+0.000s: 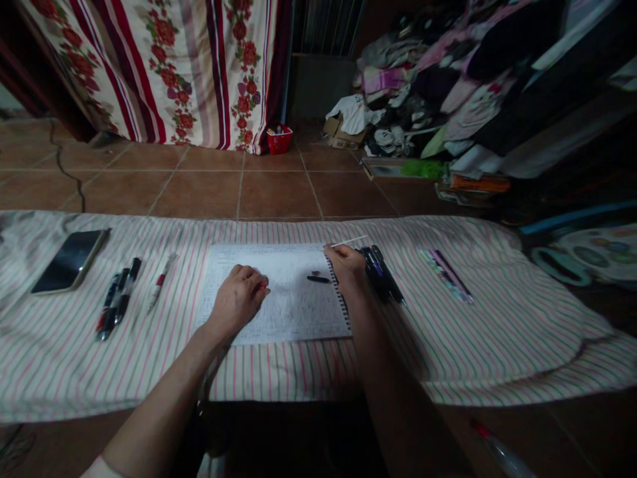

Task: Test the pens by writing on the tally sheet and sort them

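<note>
left hand (pixel 237 300): fingers curled shut on a small red-tipped pen (pixel 261 287), mostly hidden, hand resting on the page
right hand (pixel 346 265): fingers pinched on a slim white stick (pixel 348 241), at the top corner of the notebook
notebook: white spiral-bound notebook (pixel 279 295), densely marked page, flat between the hands
on the page: short black pen (pixel 317 279); small dark block (pixel 315 273)
just beside right hand: bundle of black pens (pixel 379 272)
further left: red-and-white pen (pixel 160 282); cluster of black pens (pixel 118 299); black smartphone (pixel 70 261)
underneath: pink-striped white cloth (pixel 472 352)
</note>
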The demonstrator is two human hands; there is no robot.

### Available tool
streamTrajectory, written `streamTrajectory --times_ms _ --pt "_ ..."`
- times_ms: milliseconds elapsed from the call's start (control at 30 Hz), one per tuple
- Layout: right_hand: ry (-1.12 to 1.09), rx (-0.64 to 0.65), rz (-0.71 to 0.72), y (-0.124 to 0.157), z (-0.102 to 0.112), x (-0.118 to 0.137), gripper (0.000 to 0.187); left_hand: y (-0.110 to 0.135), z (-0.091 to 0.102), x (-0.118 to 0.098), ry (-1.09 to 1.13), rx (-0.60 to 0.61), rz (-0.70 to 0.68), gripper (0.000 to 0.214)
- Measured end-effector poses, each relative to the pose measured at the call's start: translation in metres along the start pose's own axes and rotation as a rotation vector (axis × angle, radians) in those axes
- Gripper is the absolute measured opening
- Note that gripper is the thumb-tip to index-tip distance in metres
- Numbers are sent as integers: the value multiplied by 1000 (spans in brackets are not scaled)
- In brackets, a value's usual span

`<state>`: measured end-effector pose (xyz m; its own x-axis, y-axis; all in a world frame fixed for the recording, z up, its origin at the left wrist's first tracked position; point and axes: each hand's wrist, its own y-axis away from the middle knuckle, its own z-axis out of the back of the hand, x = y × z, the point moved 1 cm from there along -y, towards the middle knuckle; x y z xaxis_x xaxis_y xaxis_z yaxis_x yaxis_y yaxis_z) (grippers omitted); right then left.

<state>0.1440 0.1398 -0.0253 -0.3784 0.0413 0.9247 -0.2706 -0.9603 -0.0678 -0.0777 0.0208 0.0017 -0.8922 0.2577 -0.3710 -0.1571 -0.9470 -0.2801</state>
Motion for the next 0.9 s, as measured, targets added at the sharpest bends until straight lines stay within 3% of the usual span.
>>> streamTrajectory --times_ms 300,900 --pt "-50 37 -38 0 8 -5 38 0 2 -1 -17 -3 -11 10" --pt "123 32 154 1 9 -6 30 0 -1 1 -1 -7 -1 9"
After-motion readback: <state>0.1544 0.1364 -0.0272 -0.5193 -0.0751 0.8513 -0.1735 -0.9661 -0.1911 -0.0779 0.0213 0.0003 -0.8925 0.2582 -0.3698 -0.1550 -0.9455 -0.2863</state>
